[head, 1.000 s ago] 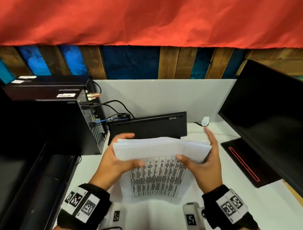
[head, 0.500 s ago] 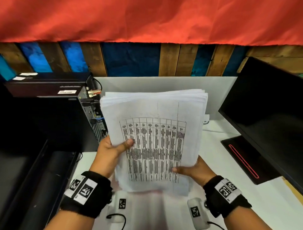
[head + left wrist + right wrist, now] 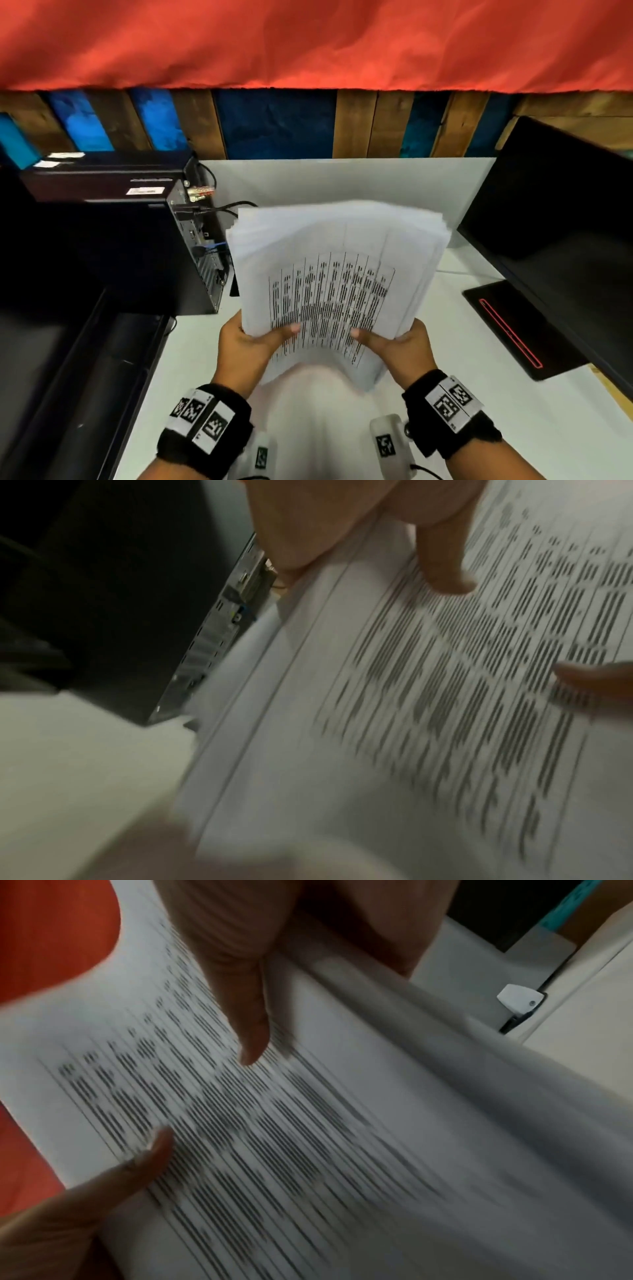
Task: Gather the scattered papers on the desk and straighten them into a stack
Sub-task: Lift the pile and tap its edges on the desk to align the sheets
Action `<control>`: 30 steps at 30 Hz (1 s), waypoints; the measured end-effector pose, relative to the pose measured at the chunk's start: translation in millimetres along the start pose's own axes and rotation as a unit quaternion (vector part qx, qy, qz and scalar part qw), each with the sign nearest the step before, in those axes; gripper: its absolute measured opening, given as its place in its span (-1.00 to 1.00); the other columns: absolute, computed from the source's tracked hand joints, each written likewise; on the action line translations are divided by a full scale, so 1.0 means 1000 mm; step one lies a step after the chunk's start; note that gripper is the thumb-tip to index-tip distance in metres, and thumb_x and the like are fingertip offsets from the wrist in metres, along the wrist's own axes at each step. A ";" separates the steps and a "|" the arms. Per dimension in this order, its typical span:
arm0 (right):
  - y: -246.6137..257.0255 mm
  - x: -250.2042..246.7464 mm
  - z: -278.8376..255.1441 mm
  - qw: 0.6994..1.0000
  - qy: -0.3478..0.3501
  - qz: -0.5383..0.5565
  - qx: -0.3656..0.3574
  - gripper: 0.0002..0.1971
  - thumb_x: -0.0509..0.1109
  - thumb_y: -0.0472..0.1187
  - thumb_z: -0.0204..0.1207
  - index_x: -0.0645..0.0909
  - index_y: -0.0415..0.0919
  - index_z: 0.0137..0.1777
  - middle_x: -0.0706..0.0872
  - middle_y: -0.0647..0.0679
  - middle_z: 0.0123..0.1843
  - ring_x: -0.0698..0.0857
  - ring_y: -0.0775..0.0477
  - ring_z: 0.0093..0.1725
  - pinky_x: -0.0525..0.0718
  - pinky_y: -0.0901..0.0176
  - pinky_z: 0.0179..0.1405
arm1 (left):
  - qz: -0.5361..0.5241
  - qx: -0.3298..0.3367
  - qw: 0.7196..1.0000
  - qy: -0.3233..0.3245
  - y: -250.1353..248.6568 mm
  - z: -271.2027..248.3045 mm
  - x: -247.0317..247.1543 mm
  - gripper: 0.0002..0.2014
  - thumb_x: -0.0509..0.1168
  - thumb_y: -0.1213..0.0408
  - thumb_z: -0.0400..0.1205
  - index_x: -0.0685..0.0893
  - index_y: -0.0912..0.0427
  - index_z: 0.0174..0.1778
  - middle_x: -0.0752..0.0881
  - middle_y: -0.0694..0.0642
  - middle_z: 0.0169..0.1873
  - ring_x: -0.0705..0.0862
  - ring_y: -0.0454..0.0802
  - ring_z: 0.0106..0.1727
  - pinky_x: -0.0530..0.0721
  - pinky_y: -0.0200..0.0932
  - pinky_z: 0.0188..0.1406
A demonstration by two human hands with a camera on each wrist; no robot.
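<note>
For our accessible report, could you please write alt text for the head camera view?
Both hands, left hand and right hand, hold a sheaf of printed papers by its lower edge above a white desk, top edges fanned unevenly. A black computer tower stands left, a dark monitor right.

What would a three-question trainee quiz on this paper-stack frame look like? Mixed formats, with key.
1. True or false: the stack of papers lies flat on the desk.
2. Which grips the stack's lower left side? A) left hand B) right hand C) neither
3. Fill in: the top sheet shows a printed ____.

Key: 1 false, both hands hold it up off the desk. 2 A. 3 table.
</note>
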State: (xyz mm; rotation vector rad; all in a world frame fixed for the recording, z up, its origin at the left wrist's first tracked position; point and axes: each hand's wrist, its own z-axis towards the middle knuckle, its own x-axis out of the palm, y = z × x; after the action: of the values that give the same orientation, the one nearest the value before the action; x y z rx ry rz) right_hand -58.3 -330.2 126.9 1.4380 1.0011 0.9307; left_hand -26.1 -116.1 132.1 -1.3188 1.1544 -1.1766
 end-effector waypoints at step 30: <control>0.035 0.023 -0.015 0.930 -0.122 -0.194 -0.286 -0.55 0.56 -0.02 0.35 0.60 0.25 0.24 0.32 0.06 0.33 0.41 0.53 0.29 0.74 0.22 0.14 | -0.077 0.160 0.971 -0.163 -0.044 0.017 0.019 -0.84 0.43 0.17 0.52 0.59 0.02 -0.07 0.67 -0.03 -0.20 0.65 -0.06 -0.19 0.66 -0.19 -0.22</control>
State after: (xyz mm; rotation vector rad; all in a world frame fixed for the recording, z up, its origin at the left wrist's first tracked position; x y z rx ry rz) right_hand -62.1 -304.6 163.6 0.7989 0.7094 0.6544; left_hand -5.9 -131.5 176.0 -1.3053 0.6074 -1.1480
